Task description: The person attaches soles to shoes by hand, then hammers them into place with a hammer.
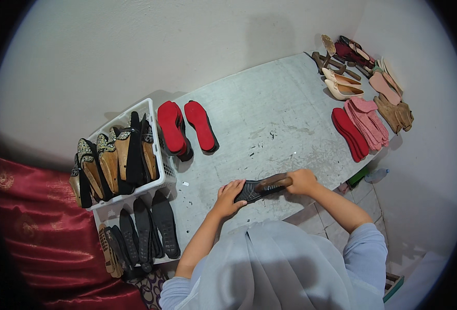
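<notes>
A black shoe sole [247,191] with a patterned tread lies near the table's front edge. My left hand [229,198] grips its left end, fingers over the top and thumb along the near side. My right hand [301,182] is closed round a brown wooden-handled tool [274,183], which reaches left over the sole. Its working end is dark and hard to make out, and it covers part of the sole's right half. Whether the tool touches the sole I cannot tell.
A white basket [162,170] of patterned shoes stands left, with black soles [144,230] before it. Red-topped soles [200,126] lie beyond. At right are red insoles [350,135], pink pieces [365,124], cream shoes [343,89] and hammers [337,66]. Small scraps dot the table [238,116].
</notes>
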The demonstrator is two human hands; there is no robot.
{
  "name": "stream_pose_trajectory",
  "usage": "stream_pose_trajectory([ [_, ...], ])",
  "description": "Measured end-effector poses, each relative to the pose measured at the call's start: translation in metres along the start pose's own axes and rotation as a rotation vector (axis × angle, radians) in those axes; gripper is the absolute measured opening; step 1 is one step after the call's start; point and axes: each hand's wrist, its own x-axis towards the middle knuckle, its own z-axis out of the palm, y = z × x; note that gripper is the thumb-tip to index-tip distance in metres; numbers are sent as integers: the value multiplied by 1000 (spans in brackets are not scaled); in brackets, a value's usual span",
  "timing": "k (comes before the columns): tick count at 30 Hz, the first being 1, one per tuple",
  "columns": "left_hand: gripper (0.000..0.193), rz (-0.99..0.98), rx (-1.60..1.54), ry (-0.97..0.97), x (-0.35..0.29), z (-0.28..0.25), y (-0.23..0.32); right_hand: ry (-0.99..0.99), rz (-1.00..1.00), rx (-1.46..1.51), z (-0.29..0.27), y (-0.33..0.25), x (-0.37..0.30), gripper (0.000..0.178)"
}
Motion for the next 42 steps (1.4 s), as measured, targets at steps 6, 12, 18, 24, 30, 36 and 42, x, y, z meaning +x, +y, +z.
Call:
stream_pose_trajectory([
  [6, 79, 7, 92, -16, 0, -6, 13, 24, 167, -16, -14, 36, -24, 21],
  [12, 92, -52, 33, 174, 4, 11, 12, 29, 82, -6, -14, 40, -10, 21],
  [18, 114, -114, -74, 197, 8, 13, 12, -16, 13, 19, 0, 2, 17, 23],
  [24, 119, -106, -117, 245, 7, 18, 7, -45, -15, 39, 5, -32, 34, 23],
  [30, 122, -199, -83, 254, 7, 13, 11, 7, -24, 72, 16, -58, 43, 22],
  [36, 107, -144, -132, 296, 7, 17, 7, -80, -3, 45, 4, -40, 33, 22],
  [42, 63, -11, -20, 289, 5, 12, 13, 17, 201, 77, -3, 25, 0, 20],
])
